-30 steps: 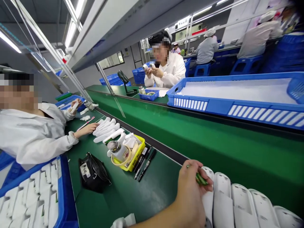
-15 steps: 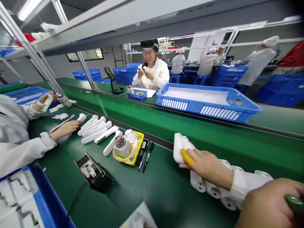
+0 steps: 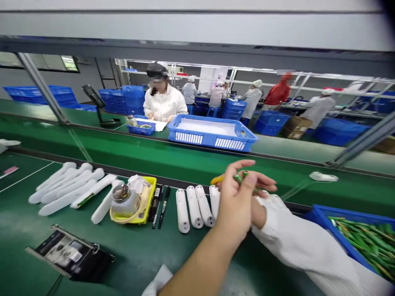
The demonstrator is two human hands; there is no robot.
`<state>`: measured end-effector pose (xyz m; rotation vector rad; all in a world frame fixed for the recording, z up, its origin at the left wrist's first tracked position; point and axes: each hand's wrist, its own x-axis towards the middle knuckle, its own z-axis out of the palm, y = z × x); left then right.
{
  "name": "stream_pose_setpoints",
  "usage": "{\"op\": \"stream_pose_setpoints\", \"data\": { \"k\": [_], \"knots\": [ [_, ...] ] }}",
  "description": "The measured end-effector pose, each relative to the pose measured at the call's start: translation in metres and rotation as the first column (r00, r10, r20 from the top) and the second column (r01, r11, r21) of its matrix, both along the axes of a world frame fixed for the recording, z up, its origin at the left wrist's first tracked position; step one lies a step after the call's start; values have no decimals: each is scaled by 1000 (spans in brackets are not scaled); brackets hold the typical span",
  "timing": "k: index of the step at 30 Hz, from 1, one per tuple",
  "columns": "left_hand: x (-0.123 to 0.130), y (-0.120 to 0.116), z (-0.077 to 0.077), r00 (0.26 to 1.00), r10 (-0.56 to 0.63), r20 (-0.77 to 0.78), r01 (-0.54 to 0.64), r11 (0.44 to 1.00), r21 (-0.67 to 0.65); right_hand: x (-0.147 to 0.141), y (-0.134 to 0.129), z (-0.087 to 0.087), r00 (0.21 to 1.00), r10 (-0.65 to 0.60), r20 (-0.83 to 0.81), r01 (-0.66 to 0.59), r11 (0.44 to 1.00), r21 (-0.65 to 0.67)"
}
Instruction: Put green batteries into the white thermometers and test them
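Note:
My left hand [image 3: 236,197], its forearm bare, reaches up from the bottom middle. Its thumb and fingers pinch narrow green strips [image 3: 238,178] that look like circuit boards. Behind it is my right hand [image 3: 258,211], in a white sleeve and mostly hidden; a yellow finger cot [image 3: 217,179] shows beyond the left hand. That covered finger is just over a row of white plastic handles [image 3: 194,207] lying side by side on the green bench. Whether the right hand grips one is hidden. More green strips fill a blue bin [image 3: 336,242] at right.
A yellow tray [image 3: 151,185] carries a pump bottle [image 3: 123,199]; black pens [image 3: 164,207] lie beside it. White handles [image 3: 66,185] lie farther left, above a black device [image 3: 70,255]. Beyond the green belt stands a blue crate [image 3: 212,137], near a seated co-worker [image 3: 165,98].
The view has swung right, bringing the bin into sight and the left co-worker out. My left hand, with the green strips, has come from the lower right to in front of my right hand.

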<state>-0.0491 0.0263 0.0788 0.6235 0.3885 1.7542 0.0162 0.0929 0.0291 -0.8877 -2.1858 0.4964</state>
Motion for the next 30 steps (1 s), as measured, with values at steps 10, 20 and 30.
{"op": "stream_pose_setpoints", "data": {
  "k": [10, 20, 30],
  "knots": [
    [12, 2, -9, 975, 154, -160, -150, 988, 38, 53, -29, 52, 864, 241, -442, -405, 853, -327],
    [36, 14, -40, 986, -96, -138, 69, 979, -190, 74, 6, 33, 891, 279, -358, -450, 647, -616],
    [42, 33, -67, 961, -87, -264, -27, 916, -401, 95, 47, 13, 926, 157, -344, -376, 475, -795]
  ]
}}
